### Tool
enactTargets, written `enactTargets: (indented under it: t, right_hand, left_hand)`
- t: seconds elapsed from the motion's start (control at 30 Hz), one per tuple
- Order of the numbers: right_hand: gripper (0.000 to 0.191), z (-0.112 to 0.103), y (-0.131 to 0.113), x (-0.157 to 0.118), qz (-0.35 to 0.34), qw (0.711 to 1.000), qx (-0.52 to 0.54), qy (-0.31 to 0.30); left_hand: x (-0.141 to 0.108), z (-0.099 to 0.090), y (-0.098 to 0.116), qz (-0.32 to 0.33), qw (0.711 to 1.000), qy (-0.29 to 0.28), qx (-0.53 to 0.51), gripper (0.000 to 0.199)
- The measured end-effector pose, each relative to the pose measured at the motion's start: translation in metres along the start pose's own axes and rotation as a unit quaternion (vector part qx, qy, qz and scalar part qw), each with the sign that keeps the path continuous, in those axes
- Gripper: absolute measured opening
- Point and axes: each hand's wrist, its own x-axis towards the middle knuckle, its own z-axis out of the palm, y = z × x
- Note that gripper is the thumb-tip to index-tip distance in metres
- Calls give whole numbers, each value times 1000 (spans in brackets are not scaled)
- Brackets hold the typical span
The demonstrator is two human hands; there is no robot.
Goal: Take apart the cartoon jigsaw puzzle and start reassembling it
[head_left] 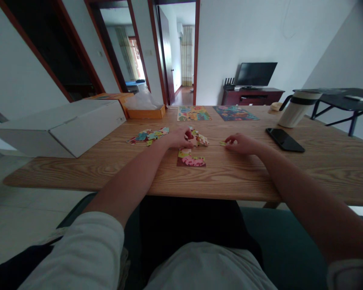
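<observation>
Joined puzzle pieces (192, 161) in pink, yellow and dark red lie on the wooden table near its front edge. My left hand (180, 138) is just above them, fingers curved and apart over more loose pieces (202, 139); nothing can be seen held in it. To the right, my right hand (239, 143) has its fingertips closed on a small yellow-green puzzle piece (222, 143) at table level. A heap of mixed puzzle pieces (149, 135) lies left of my left hand, partly behind the forearm.
A white box (87, 121) and an orange tray (147, 113) with plastic stand at the left. Two colourful picture sheets (194, 113) (235, 113) lie at the back. A black phone (284, 139) and a white jug (298, 109) are at the right.
</observation>
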Motion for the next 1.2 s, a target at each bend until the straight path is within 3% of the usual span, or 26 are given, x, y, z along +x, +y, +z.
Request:
enactTargets:
  t: [0.23, 0.43, 0.63, 0.77, 0.87, 0.93, 1.03, 1.1, 1.2]
  right_hand:
    - [34, -3, -6, -4, 1, 1000, -8, 3]
    - [35, -3, -8, -5, 6, 1000, -9, 6]
    - [34, -1, -6, -4, 9, 1000, -12, 11]
    - [37, 0, -19, -9, 7, 996, 33, 85]
    - [39, -1, -41, -15, -44, 982, 134, 126]
    - [42, 0, -56, -19, -86, 968, 213, 97]
    - [47, 3, -71, -24, -110, 953, 282, 0]
    - [47, 6, -73, -25, -115, 952, 279, -42]
    - [43, 10, -70, -25, -126, 958, 252, -49]
  left_hand:
    - [-8, -7, -1, -11, 991, 37, -128, 21]
    - [-18, -18, 10, -12, 970, 8, -241, 9]
    - [-21, -15, 23, -7, 965, 16, -263, 12]
    - [-24, -13, 30, -14, 951, 15, -310, 18]
    - [-24, -7, 34, -8, 942, -12, -336, 20]
    - [-23, 0, 36, 11, 938, -54, -341, 21]
    - [-19, 11, 39, 43, 941, -111, -316, 20]
    - [-17, 16, 40, 52, 947, -127, -291, 19]
    - [-17, 20, 43, 54, 950, -140, -274, 17]
